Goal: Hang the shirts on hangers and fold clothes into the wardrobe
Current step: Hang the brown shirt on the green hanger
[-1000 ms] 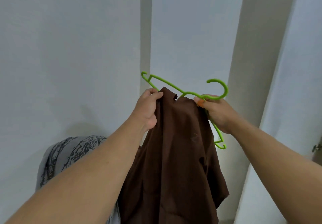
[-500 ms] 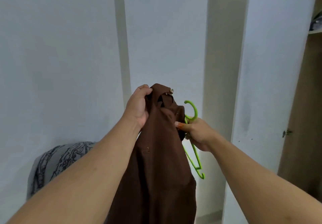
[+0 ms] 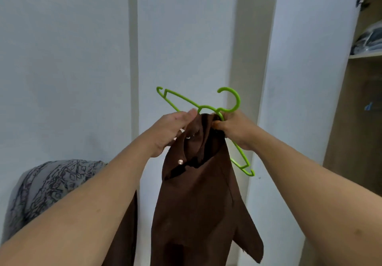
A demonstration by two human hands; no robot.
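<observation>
Shirt point(image 3: 198, 193), brown, hangs in mid-air in front of me, held up at the collar end between both hands; the rest drapes straight down. White wall behind, open wardrobe point(image 3: 359, 121) at right with a shelf point(image 3: 364, 55) carrying some dark bundle, too blurred to identify. Patterned grey cloth point(image 3: 47, 185) low left, well apart from the action.

Hanger point(image 3: 206, 108), green plastic, sits tilted: one arm sticks up-left clear of the fabric, the other runs down-right behind my right hand, hook up top right.

Left hand point(image 3: 171, 131) is at the collar's left edge, fingers fairly straight against the cloth; I can't tell whether the thumb pinches it. Right hand point(image 3: 235, 129) has fingers curled round the hanger neck and the bunched collar together.

My read: step in hand is threading the hanger into the shirt. Neither arm looks seated inside a shoulder yet; collar is bunched at the neck.

Next move calls for opening the collar with the left, feeding the upper-left arm into that shoulder, then levelling the hanger so the other side seats. Then the wardrobe; no rail visible from here.
</observation>
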